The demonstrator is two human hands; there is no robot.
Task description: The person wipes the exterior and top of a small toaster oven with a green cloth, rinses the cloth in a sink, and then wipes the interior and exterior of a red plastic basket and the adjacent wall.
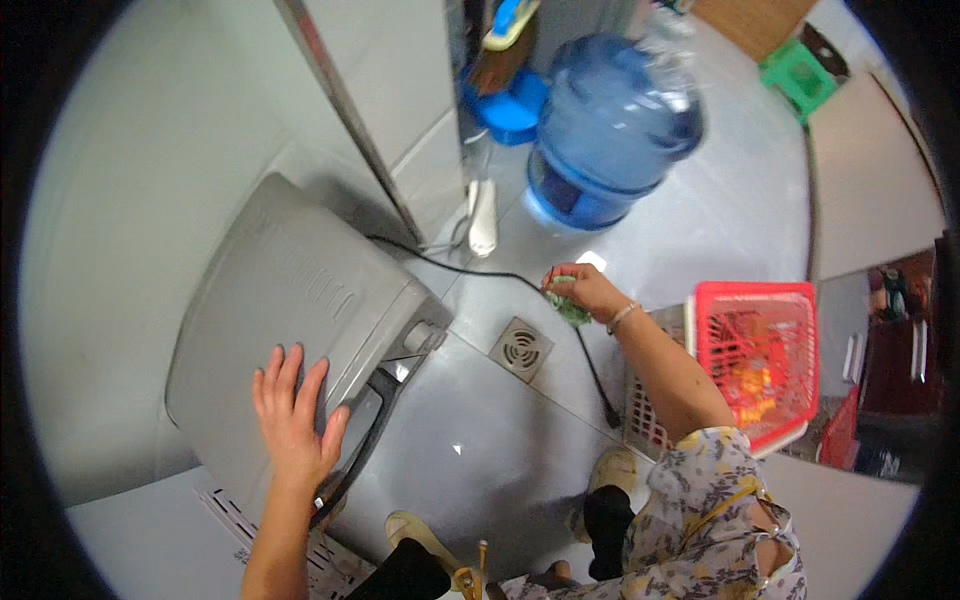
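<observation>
My left hand (pixel 294 427) lies with its fingers spread on the casing of a grey countertop appliance (pixel 247 277), probably a microwave oven. The casing has vent slots, and a round knob (pixel 421 337) sits on its front, near a dark glass door (pixel 356 431). In my right hand (pixel 589 289) is a crumpled green cloth (pixel 568 301), held at the appliance's black power cord (pixel 472 271). The cord runs from behind the appliance to the cloth, then down to its plug end (pixel 611 414). How far the cloth wraps the cord is hidden by my fingers.
A white power strip (pixel 483 217) lies by the wall. Beyond it stand a large blue water bottle (pixel 615 135) and a blue dustpan (pixel 514 109) with a brush. A floor drain (pixel 521 349) is below my right hand. A red plastic basket (pixel 806 352) stands at right.
</observation>
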